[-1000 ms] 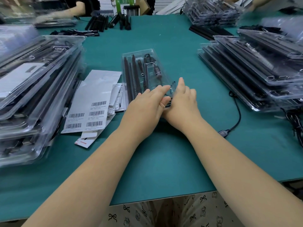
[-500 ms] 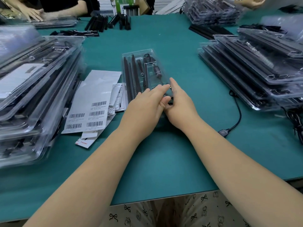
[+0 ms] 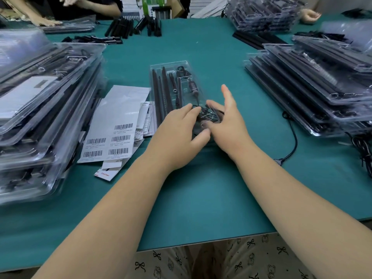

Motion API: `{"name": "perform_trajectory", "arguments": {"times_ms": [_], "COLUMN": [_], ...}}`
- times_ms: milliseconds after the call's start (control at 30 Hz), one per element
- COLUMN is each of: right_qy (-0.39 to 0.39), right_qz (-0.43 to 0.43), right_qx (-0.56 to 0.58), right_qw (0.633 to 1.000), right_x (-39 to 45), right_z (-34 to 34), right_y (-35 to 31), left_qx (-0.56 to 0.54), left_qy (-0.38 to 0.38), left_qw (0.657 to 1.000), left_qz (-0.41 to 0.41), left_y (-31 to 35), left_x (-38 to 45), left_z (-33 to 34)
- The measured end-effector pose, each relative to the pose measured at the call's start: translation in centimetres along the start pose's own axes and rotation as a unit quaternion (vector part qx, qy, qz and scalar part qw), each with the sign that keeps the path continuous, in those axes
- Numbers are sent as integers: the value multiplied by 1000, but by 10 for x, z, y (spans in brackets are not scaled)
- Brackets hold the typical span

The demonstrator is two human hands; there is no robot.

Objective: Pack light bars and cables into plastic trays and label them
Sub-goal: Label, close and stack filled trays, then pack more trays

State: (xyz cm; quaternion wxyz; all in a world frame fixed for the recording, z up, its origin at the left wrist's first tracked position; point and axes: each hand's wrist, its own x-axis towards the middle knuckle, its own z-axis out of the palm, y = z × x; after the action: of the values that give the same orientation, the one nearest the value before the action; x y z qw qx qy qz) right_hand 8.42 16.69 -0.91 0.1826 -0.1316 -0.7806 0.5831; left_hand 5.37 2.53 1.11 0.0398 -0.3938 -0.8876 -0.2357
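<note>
A clear plastic tray (image 3: 171, 66) lies lengthwise in the middle of the green table. In it are several black light bars (image 3: 159, 91) and a black cable with an inline controller (image 3: 192, 85). The cable's coiled end (image 3: 209, 116) sits at the tray's near end. My left hand (image 3: 179, 133) rests its fingers on that near end, beside the coil. My right hand (image 3: 229, 121) touches the coil from the right with thumb and one finger, its other fingers stretched out straight. The tray's near edge is hidden under both hands.
Barcode label sheets (image 3: 118, 125) lie left of the tray. Tall stacks of packed trays stand at the left (image 3: 40, 109) and at the right (image 3: 314, 87). A loose black cable (image 3: 292, 135) trails by the right stack. Loose bars (image 3: 124, 27) and other people's hands are at the far side.
Both hands were pressed together flat on the tray's near end. They have spread apart, uncovering the coiled cable, and my right fingers have lifted and straightened.
</note>
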Motion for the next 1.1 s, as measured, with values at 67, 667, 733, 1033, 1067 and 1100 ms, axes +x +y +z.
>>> {"name": "perform_trajectory", "arguments": {"times_ms": [67, 667, 733, 1033, 1067, 1100], "right_qy": [10, 95, 103, 87, 78, 69], "right_qz": [1, -8, -23, 21, 20, 14], "right_qx": [-39, -80, -51, -19, -42, -77], "right_qw": [999, 992, 993, 996, 996, 994], "right_x": [2, 5, 5, 9, 10, 11], "right_z": [1, -2, -2, 1, 4, 6], "right_y": [0, 0, -1, 1, 2, 2], "left_qx": [8, 47, 64, -12, -8, 0], "left_qy": [-8, -21, -26, 38, 45, 49], "left_qw": [1000, 999, 998, 995, 994, 993], "left_qz": [11, 7, 3, -87, -100, -109], "left_y": [-4, -5, -4, -1, -1, 0], "left_x": [0, 4, 5, 12, 14, 16], "left_z": [-2, 1, 4, 4, 3, 4]}}
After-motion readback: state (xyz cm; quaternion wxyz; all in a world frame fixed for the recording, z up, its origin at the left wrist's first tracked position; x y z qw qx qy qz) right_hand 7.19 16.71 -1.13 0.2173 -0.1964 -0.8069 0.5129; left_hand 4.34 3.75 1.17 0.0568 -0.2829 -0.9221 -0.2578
